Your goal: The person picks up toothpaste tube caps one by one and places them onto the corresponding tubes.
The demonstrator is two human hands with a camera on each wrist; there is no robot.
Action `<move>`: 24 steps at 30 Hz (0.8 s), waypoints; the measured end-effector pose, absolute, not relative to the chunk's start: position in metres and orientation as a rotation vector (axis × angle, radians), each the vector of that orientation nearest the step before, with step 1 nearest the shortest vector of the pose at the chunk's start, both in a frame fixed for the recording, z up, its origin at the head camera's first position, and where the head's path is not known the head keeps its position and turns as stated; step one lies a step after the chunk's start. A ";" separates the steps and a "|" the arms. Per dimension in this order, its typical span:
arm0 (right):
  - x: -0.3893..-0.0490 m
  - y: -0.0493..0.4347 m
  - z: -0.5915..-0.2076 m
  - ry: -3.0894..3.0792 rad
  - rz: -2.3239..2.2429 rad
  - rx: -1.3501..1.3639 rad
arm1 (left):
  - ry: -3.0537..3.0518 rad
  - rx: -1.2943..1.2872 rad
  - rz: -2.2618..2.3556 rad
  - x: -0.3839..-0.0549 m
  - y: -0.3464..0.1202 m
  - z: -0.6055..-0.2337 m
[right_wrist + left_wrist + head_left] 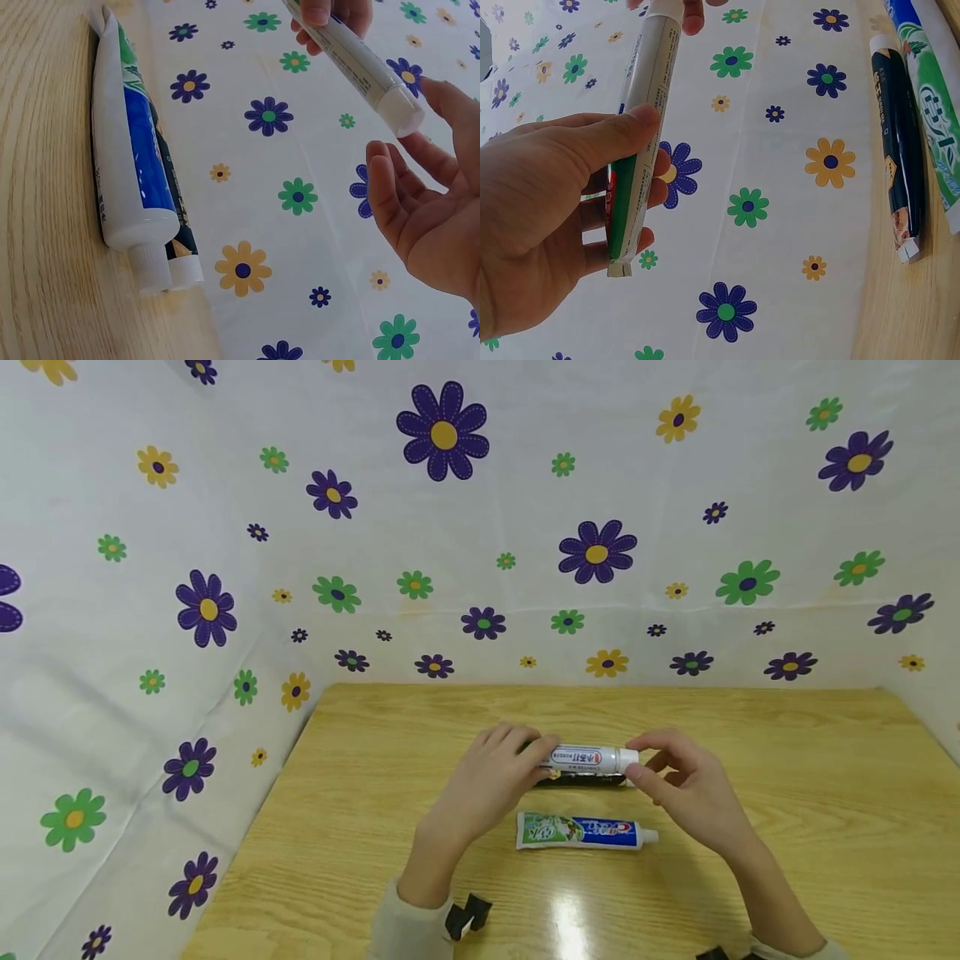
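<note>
My left hand grips a white and green toothpaste tube by its crimped end, thumb on one side and fingers on the other. The tube is raised, its white cap pointing right. At the cap, my right hand has its thumb and index fingertips on either side, pinching lightly; the other fingers are loosely bent. A black toothpaste tube lies on the table, partly hidden behind the held tube in the head view. Nearer me lies a green and blue toothpaste tube, cap to the right.
The wooden table ends at a flower-print cloth that hangs behind it and along the left. Light glares off the tabletop near the front. A black strap piece sits at my left cuff.
</note>
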State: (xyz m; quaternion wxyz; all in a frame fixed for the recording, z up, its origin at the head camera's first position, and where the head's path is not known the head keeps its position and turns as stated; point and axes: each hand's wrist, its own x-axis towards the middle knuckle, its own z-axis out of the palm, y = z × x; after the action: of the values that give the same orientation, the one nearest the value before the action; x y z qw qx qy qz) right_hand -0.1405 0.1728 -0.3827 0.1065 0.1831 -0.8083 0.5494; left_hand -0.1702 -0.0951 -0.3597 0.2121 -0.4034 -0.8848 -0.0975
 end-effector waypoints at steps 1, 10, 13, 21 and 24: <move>-0.141 0.174 -0.383 -2.387 1.613 0.562 | -2.456 -1.119 -0.276 -0.170 -0.096 -0.360; -0.142 0.175 -0.385 -2.422 1.599 0.623 | -2.457 -1.125 -0.250 -0.170 -0.097 -0.358; -0.141 0.174 -0.384 -2.407 1.611 0.631 | -2.448 -1.135 -0.258 -0.169 -0.097 -0.358; -0.140 0.171 -0.383 -2.425 1.613 0.559 | -2.430 -1.151 -0.228 -0.167 -0.095 -0.359; -0.139 0.169 -0.383 -2.406 1.632 0.518 | -2.436 -1.152 -0.222 -0.166 -0.094 -0.358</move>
State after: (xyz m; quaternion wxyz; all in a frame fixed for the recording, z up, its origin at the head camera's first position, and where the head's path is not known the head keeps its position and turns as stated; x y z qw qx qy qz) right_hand -0.1390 0.1695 -0.3831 0.0941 0.1747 -0.8111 0.5502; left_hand -0.1661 -0.0941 -0.3584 0.2173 -0.4158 -0.8795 -0.0802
